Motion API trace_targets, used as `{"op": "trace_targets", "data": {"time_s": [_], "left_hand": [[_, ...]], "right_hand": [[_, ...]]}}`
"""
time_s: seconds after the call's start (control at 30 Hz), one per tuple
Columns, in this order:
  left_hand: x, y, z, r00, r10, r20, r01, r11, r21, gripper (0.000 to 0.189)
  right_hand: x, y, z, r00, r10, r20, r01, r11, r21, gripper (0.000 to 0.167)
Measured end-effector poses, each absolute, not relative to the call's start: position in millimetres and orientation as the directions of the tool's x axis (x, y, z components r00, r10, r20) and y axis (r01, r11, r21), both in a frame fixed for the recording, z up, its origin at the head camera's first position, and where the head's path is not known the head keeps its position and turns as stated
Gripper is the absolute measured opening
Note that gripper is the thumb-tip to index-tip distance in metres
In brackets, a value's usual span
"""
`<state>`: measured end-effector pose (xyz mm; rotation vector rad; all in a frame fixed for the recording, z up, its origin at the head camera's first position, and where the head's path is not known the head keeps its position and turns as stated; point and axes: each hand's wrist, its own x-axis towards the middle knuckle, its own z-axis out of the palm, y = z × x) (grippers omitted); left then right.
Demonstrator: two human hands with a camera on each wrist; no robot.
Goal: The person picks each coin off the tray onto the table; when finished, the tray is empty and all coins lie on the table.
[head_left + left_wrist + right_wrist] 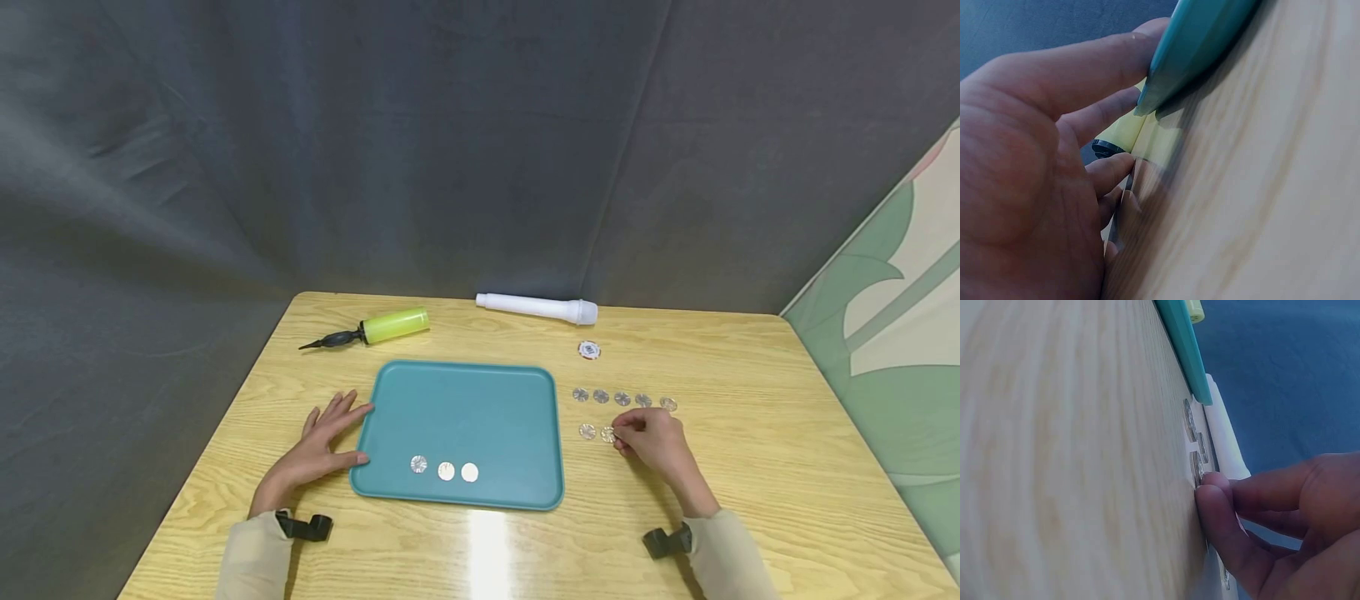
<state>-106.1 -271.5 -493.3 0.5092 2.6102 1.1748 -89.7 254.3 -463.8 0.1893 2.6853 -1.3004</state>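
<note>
The teal tray (pixel 465 417) lies flat on the table, with three round metallic coins (pixel 446 472) near its front edge. My left hand (pixel 322 446) spreads its fingers at the tray's left side, thumb and index fingertip touching the rim (pixel 1169 69). Right of the tray, my right hand (pixel 656 442) pinches the edge of a shiny coin (pixel 607 434) between thumb and fingertips, close on the tabletop. Another coin (pixel 587 432) lies just left of it. Behind these, several silvery coins (pixel 622 398) form a row. The right wrist view shows the pinched coin (pixel 1196 467) at the fingertips.
A yellow-green hand pump (pixel 393 326) with a black nozzle lies behind the tray at left. A white microphone (pixel 536 308) lies by the table's back edge. One white-and-red poker chip (pixel 589 350) sits behind the coin row. A dark curtain (pixel 450 150) hangs behind the table.
</note>
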Motion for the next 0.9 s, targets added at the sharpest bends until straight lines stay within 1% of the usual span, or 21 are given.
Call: {"op": "trace_targets", "data": {"time_s": [0.4,0.53,0.67,0.9], "left_hand": [[-107,-272,-495,-0.912,0.403,-0.071,0.214,0.618,0.756,0.079],[-107,-272,-494,-0.912,0.405,-0.065,0.221,0.618,0.755,0.079],[-107,-272,-493,-0.911,0.408,-0.058,0.227,0.615,0.755,0.079],[-107,-271,-494,-0.91,0.41,-0.056,0.23,0.614,0.755,0.079]], "right_hand": [[-91,254,-459,-0.985,0.035,-0.166,0.149,0.647,-0.748,0.015],[-92,250,-450,-0.993,0.039,-0.11,0.108,0.669,-0.735,0.014],[-93,238,-437,-0.998,0.004,-0.06,0.047,0.675,-0.736,0.014],[-94,206,-423,-0.996,-0.069,-0.052,-0.003,0.626,-0.78,0.012]]}}
